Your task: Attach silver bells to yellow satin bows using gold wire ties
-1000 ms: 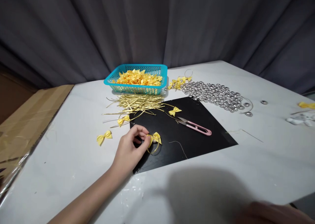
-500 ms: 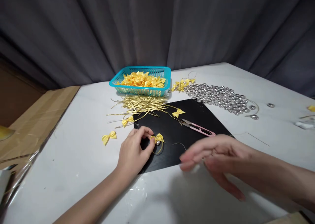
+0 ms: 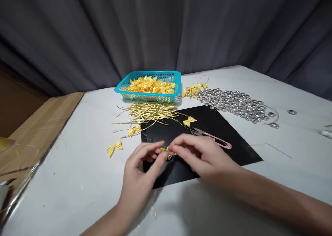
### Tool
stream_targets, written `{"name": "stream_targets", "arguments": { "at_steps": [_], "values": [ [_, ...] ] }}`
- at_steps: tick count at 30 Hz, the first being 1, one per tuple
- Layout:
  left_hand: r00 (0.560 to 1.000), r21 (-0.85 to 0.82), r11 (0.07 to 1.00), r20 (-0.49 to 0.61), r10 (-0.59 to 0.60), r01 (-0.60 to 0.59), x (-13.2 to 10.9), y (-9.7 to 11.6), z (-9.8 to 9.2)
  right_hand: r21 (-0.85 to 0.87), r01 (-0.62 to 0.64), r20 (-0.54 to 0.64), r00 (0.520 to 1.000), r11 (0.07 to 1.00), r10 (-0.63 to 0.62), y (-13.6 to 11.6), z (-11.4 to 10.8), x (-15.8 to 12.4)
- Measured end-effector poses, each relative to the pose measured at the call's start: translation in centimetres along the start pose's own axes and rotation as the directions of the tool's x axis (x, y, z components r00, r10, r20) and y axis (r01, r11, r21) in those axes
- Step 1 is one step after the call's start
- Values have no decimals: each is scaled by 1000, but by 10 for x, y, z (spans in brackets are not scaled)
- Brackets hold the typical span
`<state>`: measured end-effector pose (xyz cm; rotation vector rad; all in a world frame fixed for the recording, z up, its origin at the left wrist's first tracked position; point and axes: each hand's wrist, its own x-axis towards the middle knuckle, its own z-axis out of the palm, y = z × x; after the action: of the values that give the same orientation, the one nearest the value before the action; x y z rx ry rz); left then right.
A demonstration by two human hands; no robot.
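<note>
My left hand (image 3: 144,161) and my right hand (image 3: 201,154) meet over a black mat (image 3: 166,180). Between their fingertips is a small yellow bow (image 3: 163,149), mostly covered by the fingers, with a silver bead (image 3: 169,157) just beneath it. Both hands are closed in a pinch on the bow. Thread snips with a pink handle (image 3: 225,144) lie on the mat behind my right hand, partly hidden by it. Another yellow bow (image 3: 190,121) rests near the mat's back edge.
A blue basket (image 3: 147,97) full of yellow bows stands at the back. Gold twist ties (image 3: 153,111) are heaped before it. Silver beads (image 3: 233,104) spread over the back right. Loose bows (image 3: 114,148) lie left of the mat, and cardboard (image 3: 59,108) borders the table.
My right hand has swung in from the right, and its fingers have closed on the bow beside my left fingertips. The bow and bead have shifted slightly.
</note>
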<state>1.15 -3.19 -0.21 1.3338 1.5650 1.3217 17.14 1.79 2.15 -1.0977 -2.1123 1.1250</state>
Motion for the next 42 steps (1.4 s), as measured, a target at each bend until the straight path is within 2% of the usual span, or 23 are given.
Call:
{"name": "stream_targets", "arguments": {
  "at_steps": [3, 6, 11, 16, 17, 19, 21, 23, 25, 27, 31, 36, 38, 42],
  "values": [
    [998, -94, 994, 31, -60, 63, -8, 2, 4, -14, 65, 46, 997, 998, -64, -3, 5, -8],
    [994, -150, 983, 23, -103, 106, -15, -1, 6, 22, 50, 47, 998, 999, -51, -5, 7, -10],
    [991, -162, 978, 14, -132, 133, -21, -8, 3, 36, 52, 33, 998, 998, -54, -5, 7, -11],
    [983, -192, 964, 25, -182, 183, -21, -6, 4, 96, 74, 69, 994, 993, -81, -4, 6, -12],
    [980, -192, 962, 25, -195, 196, -21, -5, 4, 129, 40, 95, 994, 991, -53, -4, 6, -12],
    [973, -200, 954, -1, -230, 225, -18, -3, 4, 234, -121, 188, 979, 965, 78, -4, 6, -10],
    [961, -241, 942, -93, -261, 233, -14, -3, 4, 317, -334, 287, 926, 888, 246, -3, 5, -7],
    [934, -320, 921, -202, -296, 222, -7, -3, 2, 331, -444, 306, 885, 833, 350, -1, -1, -2],
    [909, -371, 908, -281, -309, 194, 2, -3, -2, 282, -423, 258, 898, 861, 357, 5, -9, 4],
    [916, -326, 931, -298, -268, 166, 10, -4, -9, 210, -346, 202, 930, 914, 306, 13, -19, 9],
    [959, -127, 988, -257, -123, 92, 23, -12, -23, 181, -222, 92, 974, 958, 209, 32, -35, 19],
    [982, -168, 982, -148, -117, 91, 20, -15, -22, 159, -168, -4, 985, 973, 171, 34, -33, 17],
    [985, -193, 975, -113, -131, 107, 16, -10, -17, 145, -172, 23, 985, 974, 171, 28, -25, 11],
    [991, -153, 980, -24, -131, 126, 6, 0, -11, 244, -179, 257, 959, 953, 114, 19, -6, 0]
  ]
}}
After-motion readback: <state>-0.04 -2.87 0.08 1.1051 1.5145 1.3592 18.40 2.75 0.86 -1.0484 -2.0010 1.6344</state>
